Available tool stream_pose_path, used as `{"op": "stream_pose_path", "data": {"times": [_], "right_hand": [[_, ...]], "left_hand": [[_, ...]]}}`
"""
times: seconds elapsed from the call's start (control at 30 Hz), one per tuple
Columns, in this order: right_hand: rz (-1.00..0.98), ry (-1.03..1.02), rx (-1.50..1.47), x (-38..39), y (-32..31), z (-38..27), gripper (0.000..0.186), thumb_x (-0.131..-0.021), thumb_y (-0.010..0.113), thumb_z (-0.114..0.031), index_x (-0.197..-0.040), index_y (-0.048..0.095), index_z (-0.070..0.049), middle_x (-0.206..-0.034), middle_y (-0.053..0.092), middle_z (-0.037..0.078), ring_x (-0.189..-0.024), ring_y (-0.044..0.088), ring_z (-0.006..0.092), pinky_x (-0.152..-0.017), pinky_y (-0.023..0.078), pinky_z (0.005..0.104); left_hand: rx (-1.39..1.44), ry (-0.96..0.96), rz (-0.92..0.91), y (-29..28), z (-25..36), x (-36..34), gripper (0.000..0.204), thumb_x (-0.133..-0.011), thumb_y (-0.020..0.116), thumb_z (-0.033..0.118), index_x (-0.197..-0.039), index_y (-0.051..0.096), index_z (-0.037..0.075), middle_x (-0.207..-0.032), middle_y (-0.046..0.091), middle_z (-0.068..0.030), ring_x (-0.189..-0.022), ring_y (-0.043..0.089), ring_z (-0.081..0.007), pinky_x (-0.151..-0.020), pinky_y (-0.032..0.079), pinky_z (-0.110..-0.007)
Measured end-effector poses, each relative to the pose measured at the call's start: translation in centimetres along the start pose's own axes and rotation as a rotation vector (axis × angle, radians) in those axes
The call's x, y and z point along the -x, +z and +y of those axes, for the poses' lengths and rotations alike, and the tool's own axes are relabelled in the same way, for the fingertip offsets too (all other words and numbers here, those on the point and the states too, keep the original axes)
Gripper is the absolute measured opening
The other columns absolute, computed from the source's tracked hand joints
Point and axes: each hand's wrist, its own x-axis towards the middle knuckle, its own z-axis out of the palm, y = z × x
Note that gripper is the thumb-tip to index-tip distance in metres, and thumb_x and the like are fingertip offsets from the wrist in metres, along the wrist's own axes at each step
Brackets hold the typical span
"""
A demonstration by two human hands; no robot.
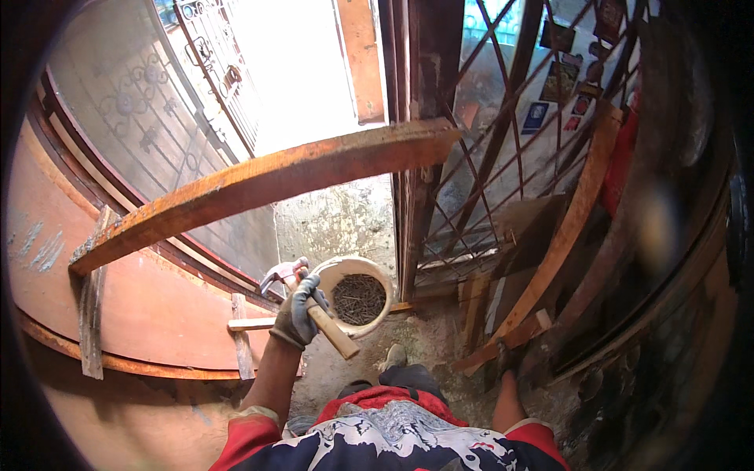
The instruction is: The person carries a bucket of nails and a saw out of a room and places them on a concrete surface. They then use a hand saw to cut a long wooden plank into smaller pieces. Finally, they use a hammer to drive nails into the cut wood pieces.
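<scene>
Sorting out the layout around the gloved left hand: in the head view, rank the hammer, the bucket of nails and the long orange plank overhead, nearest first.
1. Hammer: gripped in the left hand.
2. Bucket of nails: just right of that hand.
3. Long orange plank: well above, spanning the doorway.

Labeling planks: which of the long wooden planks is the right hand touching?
The slanted plank leaning along the metal grille on the right; the right hand rests at its lower end. The other long plank spans overhead, untouched.

Grey knit gloves on hands (298, 312); red patterned short sleeves.
</scene>
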Motion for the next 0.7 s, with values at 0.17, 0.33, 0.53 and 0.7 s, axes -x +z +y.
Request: {"op": "stream_pose_path", "data": {"times": [0.17, 0.33, 0.53, 0.7], "right_hand": [[-0.213, 0.16, -0.066, 1.2, 1.3, -2.4, 0.054, -0.104, 0.058, -0.028, -0.15, 0.044, -0.005, -0.148, 0.052, 0.011, -0.134, 0.051, 0.0243, -0.114, 0.039, 0.0355], [-0.279, 0.161, -0.076, 1.2, 1.2, -2.9, 0.052, -0.104, 0.057, -0.028, -0.149, 0.045, -0.005, -0.147, 0.053, 0.011, -0.132, 0.052, 0.0231, -0.113, 0.041, 0.0353], [-0.365, 0.14, -0.079, 2.9, 0.7, -2.7, 0.05, -0.104, 0.056, -0.028, -0.147, 0.047, -0.005, -0.145, 0.054, 0.01, -0.13, 0.054, 0.0218, -0.112, 0.042, 0.0351], [-0.498, 0.071, -0.119, 5.7, 0.9, -1.6, 0.048, -0.104, 0.055, -0.029, -0.145, 0.048, -0.005, -0.144, 0.054, 0.01, -0.128, 0.055, 0.0206, -0.111, 0.044, 0.0349]], "left_hand": [[0.084, 0.081, 0.001, -3.1, 4.0, -5.8, 0.013, -0.097, 0.063, 0.019, -0.103, 0.052, 0.022, -0.068, 0.053, 0.0027, -0.049, 0.053, -0.014, -0.048, 0.052, -0.034], [0.126, 0.201, 0.187, -7.0, 8.2, -9.2, 0.013, -0.097, 0.063, 0.019, -0.09, 0.055, 0.026, -0.071, 0.052, 0.0094, -0.053, 0.053, -0.0098, -0.05, 0.049, -0.027], [0.114, 0.231, 0.248, -8.9, 11.4, -10.8, 0.016, -0.098, 0.061, 0.025, -0.084, 0.056, 0.022, -0.072, 0.056, 0.0066, -0.066, 0.057, -0.0091, -0.062, 0.052, -0.029], [-0.045, 0.229, 0.196, -14.6, 13.3, -14.2, 0.022, -0.098, 0.059, 0.025, -0.077, 0.055, 0.023, -0.069, 0.056, 0.0072, -0.064, 0.057, -0.0097, -0.061, 0.051, -0.03]]}}
